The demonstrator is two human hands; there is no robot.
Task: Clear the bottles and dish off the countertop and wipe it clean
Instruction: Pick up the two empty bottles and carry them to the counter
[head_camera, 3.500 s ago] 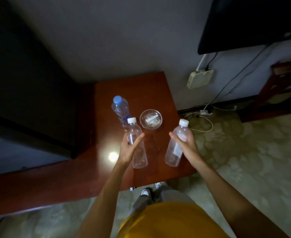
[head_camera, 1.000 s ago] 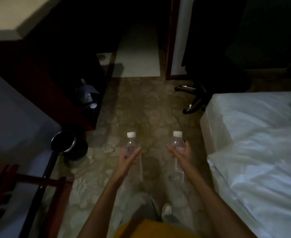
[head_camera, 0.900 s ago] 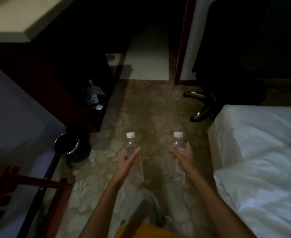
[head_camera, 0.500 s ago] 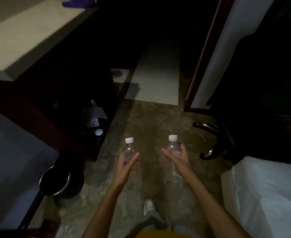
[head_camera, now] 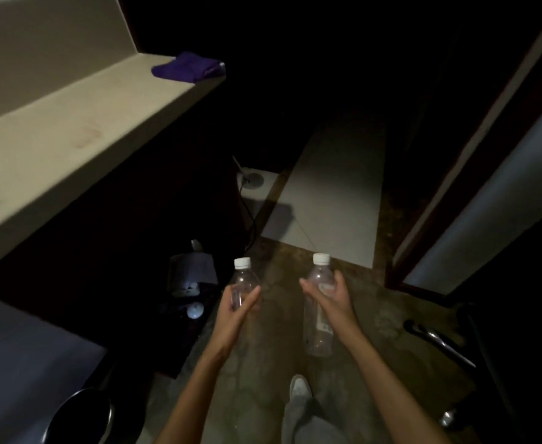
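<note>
My left hand (head_camera: 236, 307) grips a clear plastic bottle with a white cap (head_camera: 243, 278), held upright over the floor. My right hand (head_camera: 332, 298) holds a second clear white-capped bottle (head_camera: 318, 328), also upright, a little to the right. Both bottles look empty. A folded purple cloth (head_camera: 188, 68) lies on the far end of a pale ledge (head_camera: 71, 123) at the upper left. The red countertop, the blue-capped bottle and the glass dish are out of view.
A round dark bin (head_camera: 80, 418) stands at the lower left. A small grey appliance (head_camera: 192, 277) with a cable sits on the floor beside dark furniture. A pale floor strip (head_camera: 330, 200) leads ahead past a door frame (head_camera: 449, 203). Chair legs (head_camera: 436, 341) lie right.
I have lifted two bottles off the countertop, turned away and walked forward. The bed has left the view, the bin slid to the lower left, and the ledge with the cloth came in.
</note>
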